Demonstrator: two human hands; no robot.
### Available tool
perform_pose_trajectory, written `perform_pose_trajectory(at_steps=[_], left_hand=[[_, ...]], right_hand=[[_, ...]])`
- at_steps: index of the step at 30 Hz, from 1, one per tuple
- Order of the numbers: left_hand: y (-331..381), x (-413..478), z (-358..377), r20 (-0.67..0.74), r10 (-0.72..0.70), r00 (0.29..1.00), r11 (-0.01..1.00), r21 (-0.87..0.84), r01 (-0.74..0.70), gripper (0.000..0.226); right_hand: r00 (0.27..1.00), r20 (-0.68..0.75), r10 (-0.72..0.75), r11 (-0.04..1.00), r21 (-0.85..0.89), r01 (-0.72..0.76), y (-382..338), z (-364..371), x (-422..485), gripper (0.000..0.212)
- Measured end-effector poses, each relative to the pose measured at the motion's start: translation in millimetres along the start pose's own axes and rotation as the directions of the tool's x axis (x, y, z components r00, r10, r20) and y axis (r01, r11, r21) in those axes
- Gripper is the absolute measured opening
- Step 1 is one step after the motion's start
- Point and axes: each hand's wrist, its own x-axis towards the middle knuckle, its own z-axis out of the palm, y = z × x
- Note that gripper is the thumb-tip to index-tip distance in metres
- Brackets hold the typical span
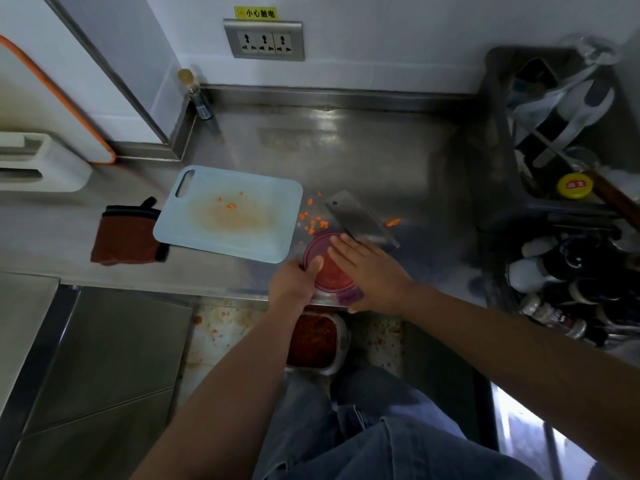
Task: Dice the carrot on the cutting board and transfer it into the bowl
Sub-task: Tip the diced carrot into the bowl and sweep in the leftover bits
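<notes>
While standing over a floor tub (pixel 313 341) of orange bits at lower centre, works just above it at the near edge of the counter (pixel 381 150). Grips the bowl (pixel 309 249) by its left rim with the left hand (pixel 294 277), fingers curled round the wall and thumb laid over the purple lid (pixel 330 275), likely to stop it sliding. Presses the right hand (pixel 367 271) flat on the same lid, fingers straight and close together, tips toward upper left, seemingly to seat it. Judging by the red-orange under the lid, holds most of the dice already. Leaves stray carrot cubes (pixel 313 225) on bare steel between bowl and cutting board (pixel 235 233), with a few more at board centre. No long axis in such cubes; only one longer scrap (pixel 393 221), right of the cleaver (pixel 360 218), lying about left-right. Cleaver laid flat just beyond the fingertips, blade running upper left to lower right, probably parked out of the way.
</notes>
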Motion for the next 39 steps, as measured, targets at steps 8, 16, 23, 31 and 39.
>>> perform_pose_trajectory(at_steps=[8, 16, 23, 31, 39], left_hand=[[-2, 1, 1, -0.006, -0.002, 1.000, 1.000, -0.015, 0.002, 0.036], [-3, 3, 1, 0.022, -0.037, 0.999, 0.996, -0.085, 0.038, 0.040], [-4, 5, -1, 0.041, -0.042, 0.998, 0.995, -0.094, 0.046, 0.039], [-4, 6, -2, 0.033, -0.015, 0.999, 0.997, -0.073, 0.017, 0.035], [-7, 7, 2, 0.002, -0.018, 1.000, 0.999, -0.027, 0.018, 0.047]], right_hand=[[0.989, -0.073, 0.127, 0.990, 0.074, -0.122, -14, 9, 8, 0.085], [0.985, -0.098, 0.139, 0.948, 0.301, -0.104, -1, -14, 22, 0.110], [0.964, 0.200, 0.174, 0.808, 0.531, -0.256, 21, -7, 48, 0.115], [0.959, 0.216, 0.184, 0.783, 0.558, -0.276, 26, -7, 61, 0.128], [0.970, 0.138, 0.198, 0.756, 0.609, -0.241, 24, -1, 57, 0.122]])
